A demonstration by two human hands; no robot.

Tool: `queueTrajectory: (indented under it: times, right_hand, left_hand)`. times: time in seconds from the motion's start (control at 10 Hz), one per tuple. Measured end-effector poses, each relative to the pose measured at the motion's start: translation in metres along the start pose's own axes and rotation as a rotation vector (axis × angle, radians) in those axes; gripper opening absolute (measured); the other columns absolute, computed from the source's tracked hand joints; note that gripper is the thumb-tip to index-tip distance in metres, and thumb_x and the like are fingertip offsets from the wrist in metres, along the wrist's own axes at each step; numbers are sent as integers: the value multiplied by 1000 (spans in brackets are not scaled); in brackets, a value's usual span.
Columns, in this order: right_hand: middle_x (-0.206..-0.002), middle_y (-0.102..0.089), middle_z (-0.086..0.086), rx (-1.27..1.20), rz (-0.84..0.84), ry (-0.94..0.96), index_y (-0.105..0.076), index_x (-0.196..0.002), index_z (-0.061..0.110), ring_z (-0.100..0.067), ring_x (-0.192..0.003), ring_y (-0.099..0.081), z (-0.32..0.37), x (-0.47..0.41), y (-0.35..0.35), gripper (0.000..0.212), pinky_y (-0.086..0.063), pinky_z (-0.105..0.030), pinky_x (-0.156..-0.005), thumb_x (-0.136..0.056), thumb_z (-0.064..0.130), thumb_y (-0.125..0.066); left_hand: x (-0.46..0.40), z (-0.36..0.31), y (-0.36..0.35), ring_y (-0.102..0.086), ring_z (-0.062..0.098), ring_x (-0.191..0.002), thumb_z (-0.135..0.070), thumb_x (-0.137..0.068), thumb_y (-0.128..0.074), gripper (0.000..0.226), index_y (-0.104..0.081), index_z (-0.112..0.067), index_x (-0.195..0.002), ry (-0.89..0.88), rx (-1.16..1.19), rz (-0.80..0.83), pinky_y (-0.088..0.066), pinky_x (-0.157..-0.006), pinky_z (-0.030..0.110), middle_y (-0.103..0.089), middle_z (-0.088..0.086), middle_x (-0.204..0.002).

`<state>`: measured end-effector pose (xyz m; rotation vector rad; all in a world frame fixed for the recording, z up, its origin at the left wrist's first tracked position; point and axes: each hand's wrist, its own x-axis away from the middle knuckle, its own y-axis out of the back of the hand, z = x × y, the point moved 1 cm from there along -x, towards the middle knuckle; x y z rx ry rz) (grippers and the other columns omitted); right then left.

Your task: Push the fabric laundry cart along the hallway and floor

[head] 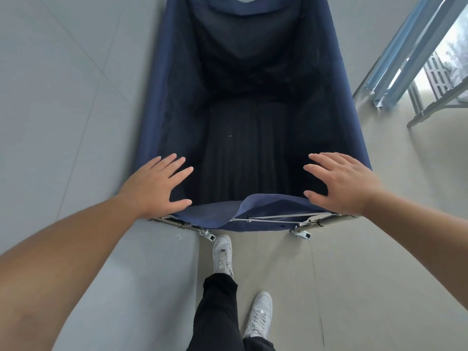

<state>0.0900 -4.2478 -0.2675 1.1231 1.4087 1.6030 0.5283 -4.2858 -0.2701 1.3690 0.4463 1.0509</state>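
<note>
Both hands are on the near corners of the fabric laundry cart (248, 102), so the push looks under way rather than finished. The left hand (157, 183) lies flat with fingers spread over the near-left corner of the blue rim, and the right hand (342, 183) is spread the same way on the near-right corner; neither is curled round the metal frame bar (326, 220) below (palms bearing down and forward, as far as I can judge). The cart stands directly ahead on the pale floor (367, 262), its dark bag apparently empty apart from one small light speck. One white shoe (222, 254) is stepped forward close to the rear casters (302, 233), the other shoe (259, 315) behind, which fits walking. How much hallway is left cannot be told, since the view ends at the cart's far edge.

Left of the cart a grey wall (63, 97) runs very close to the fabric side, perhaps touching. Off to the right, well apart, stand a window frame (410, 54) and a metal rack (438, 97); steering that way would risk a snag.
</note>
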Motion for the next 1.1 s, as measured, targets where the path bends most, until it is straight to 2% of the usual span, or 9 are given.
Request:
queueTrajectory:
  times: [0.5, 0.8, 1.1]
  right_hand:
    - [-145, -49, -4, 35, 30, 8, -55, -131, 24, -27, -133, -42, -2, -4, -2, 65, -28, -42, -113, -84, 67, -39]
    - [-146, -48, -3, 42, 109, -18, -54, -133, 25, -26, -134, -42, 0, -6, 3, 67, -28, -42, -114, -85, 68, -36]
    - [-155, -36, 1, 2, 166, -18, -43, -142, 29, -22, -142, -30, 3, -6, 9, 74, -15, -41, -119, -82, 71, -31]
  left_hand:
    - [0, 2, 0, -10, 20, -149, -79, -83, -21, 85, -19, -31, -153, -5, 46, 3, -13, -120, 42, -18, -1, -162]
    - [-1, 2, 5, -11, 19, -149, -78, -83, -19, 84, -18, -32, -153, 0, 66, 30, -12, -120, 41, -18, -2, -162]
    - [1, 1, 12, -7, 18, -149, -77, -83, -19, 84, -10, -33, -154, -17, 153, 45, -12, -120, 40, -10, -2, -164]
